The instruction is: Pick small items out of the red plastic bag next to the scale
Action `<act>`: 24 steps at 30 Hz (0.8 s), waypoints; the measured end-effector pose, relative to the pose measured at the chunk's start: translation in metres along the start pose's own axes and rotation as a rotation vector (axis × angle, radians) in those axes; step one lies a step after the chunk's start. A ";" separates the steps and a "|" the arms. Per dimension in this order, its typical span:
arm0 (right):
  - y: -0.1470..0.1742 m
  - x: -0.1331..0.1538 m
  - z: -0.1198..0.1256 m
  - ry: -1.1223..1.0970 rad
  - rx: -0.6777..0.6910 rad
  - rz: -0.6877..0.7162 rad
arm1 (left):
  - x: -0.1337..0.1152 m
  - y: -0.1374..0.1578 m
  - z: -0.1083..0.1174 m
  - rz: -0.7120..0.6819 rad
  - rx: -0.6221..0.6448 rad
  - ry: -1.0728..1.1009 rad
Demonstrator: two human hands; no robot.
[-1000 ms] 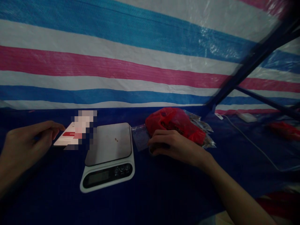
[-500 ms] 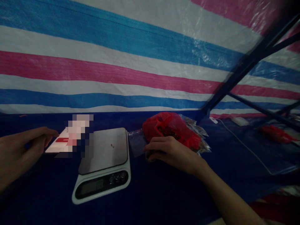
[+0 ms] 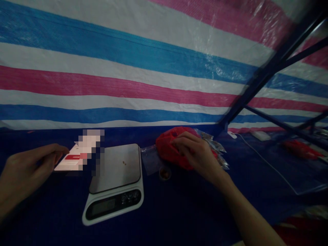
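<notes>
Right hand [image 3: 193, 147]: fingers bent over the red bag [image 3: 165, 145], can't tell if pinching anything
Left hand [image 3: 36, 162]: half curled at the phone [image 3: 68, 163], can't tell if gripping
Scale [image 3: 115, 179]: sits between phone and bag
Cup [image 3: 160, 174]: tiny, just in front of the bag, brown stuff [image 3: 165, 174] inside
Specks [image 3: 124, 163]: couple on the scale

Makeshift tent-like workspace: striped plastic sheeting [image 3: 115, 54], blue frame bars [image 3: 256, 82], a digital scale [image 3: 115, 171].

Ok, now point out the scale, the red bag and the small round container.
Scale [image 3: 114, 179]: head view, on its flat top plate.
Red bag [image 3: 172, 158]: head view, on its front side.
Small round container [image 3: 164, 179]: head view, on its near rim.
</notes>
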State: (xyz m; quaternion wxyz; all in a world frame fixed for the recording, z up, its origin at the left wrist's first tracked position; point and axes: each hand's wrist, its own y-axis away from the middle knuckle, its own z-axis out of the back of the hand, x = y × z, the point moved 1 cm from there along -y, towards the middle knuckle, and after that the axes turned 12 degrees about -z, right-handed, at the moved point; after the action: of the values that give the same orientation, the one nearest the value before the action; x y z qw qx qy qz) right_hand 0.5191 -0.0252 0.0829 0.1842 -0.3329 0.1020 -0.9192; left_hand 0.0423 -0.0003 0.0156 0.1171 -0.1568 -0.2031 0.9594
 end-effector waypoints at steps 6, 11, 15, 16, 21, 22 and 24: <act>-0.005 -0.052 0.009 0.308 0.321 -0.227 | 0.001 -0.002 0.001 -0.036 0.018 0.055; -0.006 -0.052 0.002 0.257 0.392 -0.230 | 0.003 -0.003 -0.003 -0.056 -0.006 0.064; -0.012 -0.045 0.010 0.319 0.177 -0.202 | 0.001 -0.004 -0.001 -0.084 -0.008 0.025; -0.013 -0.043 0.012 0.318 0.126 -0.189 | 0.000 -0.005 0.001 -0.080 0.003 0.023; -0.012 -0.024 0.013 0.025 0.026 -0.080 | -0.013 -0.008 0.011 -0.045 0.036 0.041; -0.009 -0.018 0.011 -0.060 0.073 -0.055 | -0.016 -0.008 0.013 -0.040 0.045 0.047; -0.005 -0.007 0.006 -0.188 0.220 -0.008 | -0.022 -0.009 0.015 -0.033 0.058 0.055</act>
State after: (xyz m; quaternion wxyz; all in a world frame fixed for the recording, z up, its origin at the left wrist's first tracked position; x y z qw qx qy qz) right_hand 0.5267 -0.0185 0.0847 0.2246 -0.3956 -0.0182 -0.8903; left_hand 0.0587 -0.0042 0.0383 0.1429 -0.1763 -0.1742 0.9582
